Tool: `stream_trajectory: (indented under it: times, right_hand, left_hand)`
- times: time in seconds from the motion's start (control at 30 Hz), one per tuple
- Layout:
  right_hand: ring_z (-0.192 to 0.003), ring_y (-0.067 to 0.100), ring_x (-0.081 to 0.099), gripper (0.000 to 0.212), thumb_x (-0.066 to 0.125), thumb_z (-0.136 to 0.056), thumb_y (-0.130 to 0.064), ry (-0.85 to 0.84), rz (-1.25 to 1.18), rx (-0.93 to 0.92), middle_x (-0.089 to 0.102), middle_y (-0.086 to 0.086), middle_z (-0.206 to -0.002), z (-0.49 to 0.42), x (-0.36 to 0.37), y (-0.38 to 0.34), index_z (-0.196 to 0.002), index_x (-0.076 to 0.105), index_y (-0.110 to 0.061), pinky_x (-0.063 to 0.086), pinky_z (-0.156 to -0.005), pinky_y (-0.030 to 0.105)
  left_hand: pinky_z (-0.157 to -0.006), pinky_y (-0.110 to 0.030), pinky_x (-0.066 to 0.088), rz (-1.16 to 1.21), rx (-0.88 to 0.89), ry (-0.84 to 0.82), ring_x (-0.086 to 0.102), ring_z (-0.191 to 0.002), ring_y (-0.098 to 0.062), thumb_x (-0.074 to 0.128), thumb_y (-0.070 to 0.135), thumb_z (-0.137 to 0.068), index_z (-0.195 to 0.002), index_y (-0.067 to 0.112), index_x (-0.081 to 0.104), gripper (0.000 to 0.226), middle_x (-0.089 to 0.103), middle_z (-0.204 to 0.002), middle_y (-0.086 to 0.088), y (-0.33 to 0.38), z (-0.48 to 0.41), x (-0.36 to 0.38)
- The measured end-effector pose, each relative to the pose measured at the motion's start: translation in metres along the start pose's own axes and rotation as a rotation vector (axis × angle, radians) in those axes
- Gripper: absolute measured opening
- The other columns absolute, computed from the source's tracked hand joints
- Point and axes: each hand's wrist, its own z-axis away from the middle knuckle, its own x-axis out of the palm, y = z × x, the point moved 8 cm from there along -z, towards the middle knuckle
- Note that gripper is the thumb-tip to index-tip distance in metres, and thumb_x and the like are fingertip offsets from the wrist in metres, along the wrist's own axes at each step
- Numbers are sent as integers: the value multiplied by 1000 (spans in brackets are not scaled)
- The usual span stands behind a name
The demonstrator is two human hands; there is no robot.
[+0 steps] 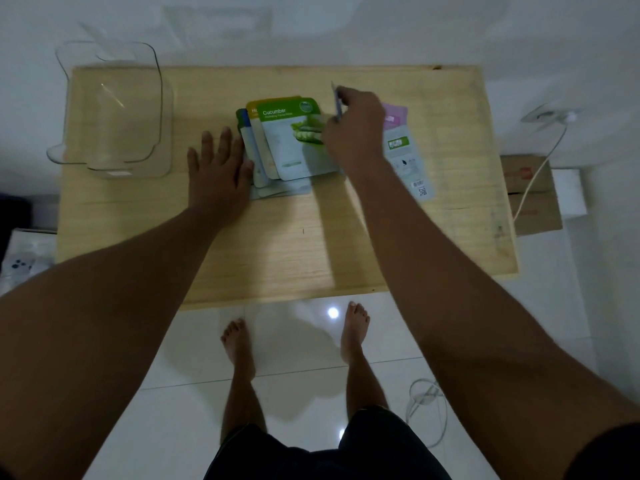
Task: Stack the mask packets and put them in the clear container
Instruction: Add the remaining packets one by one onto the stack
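A loose pile of mask packets lies in the middle of the wooden table, with a green "Cucumber" packet on top. My left hand rests flat and spread against the pile's left edge. My right hand hovers over the pile's right side and pinches a thin packet seen edge-on. More packets, one pink-topped and one pale with a green label, lie to the right of that hand. The clear container stands empty at the table's back left corner.
A cardboard box with a white cable over it sits right of the table. White tiled floor and my bare feet show below the front edge. A patterned object lies at the far left.
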Motion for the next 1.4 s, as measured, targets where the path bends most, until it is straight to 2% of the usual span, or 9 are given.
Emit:
stream_trajectory:
  times: [0.17,0.3,0.37,0.47,0.7,0.8,0.93,1.2,1.4]
  right_hand:
    - [-91,15,59,41,71,-75,-32,-178,-29,16,61,3,-104,1,65,-4,-111,64,-13,47,-76,25]
    - [-102,25,63,30,67,-79,-12,-233,47,-37,66,13,-109,6,78,1,-108,69,-4,51,-85,29]
    - [-120,31,56,41,66,-82,-11,-225,80,-60,60,14,-126,8,75,4,-122,67,-13,48,-97,38]
    - [-133,31,39,47,65,-86,-40,-277,268,-3,47,6,-137,13,71,15,-133,56,-37,36,-106,52]
    - [-132,32,36,56,48,-89,-68,-256,462,-24,39,11,-142,13,80,11,-139,47,-42,36,-103,53]
    - [-132,34,34,59,32,-94,-69,-247,546,-57,36,14,-145,22,89,11,-147,36,-41,33,-102,56]
    - [-136,35,33,58,30,-97,-65,-221,496,-103,34,15,-150,25,79,10,-149,32,-39,31,-103,58]
    - [-146,34,21,70,56,-91,-50,-180,545,119,20,11,-160,18,-4,76,-152,25,-36,30,-110,58]
    - [-131,34,39,90,81,-64,-58,-184,424,449,40,11,-136,33,-33,134,-137,39,-26,39,-103,53]
  left_hand:
    - [-121,-54,-2,4,1,-6,-3,-154,-32,20,47,-105,-160,22,12,61,8,-168,-3,0,-1,-1]
    - [-122,-54,-1,10,10,-2,-3,-154,-32,18,47,-104,-160,23,10,61,7,-168,-3,-1,0,-1]
    - [-122,-53,-2,15,11,3,-4,-154,-31,18,47,-104,-160,23,9,61,6,-168,-2,-1,1,-1]
    - [-121,-53,-2,21,13,19,-3,-154,-31,20,46,-105,-160,23,11,60,8,-168,-2,0,1,-1]
    - [-122,-53,-1,27,10,25,-2,-154,-31,21,46,-105,-160,23,12,61,9,-168,-2,-1,1,0]
    - [-122,-53,0,24,12,33,-1,-154,-31,21,46,-105,-160,22,13,61,10,-168,-3,0,1,-1]
    - [-122,-54,0,22,18,29,-2,-154,-30,19,48,-104,-160,23,11,61,9,-168,-2,-1,0,0]
    - [-121,-53,-2,39,20,-1,-2,-154,-32,20,48,-104,-160,22,12,62,10,-168,-3,-2,-1,-1]
    - [-120,-55,0,8,20,13,0,-154,-33,20,46,-104,-159,20,14,61,11,-167,-5,-1,0,1]
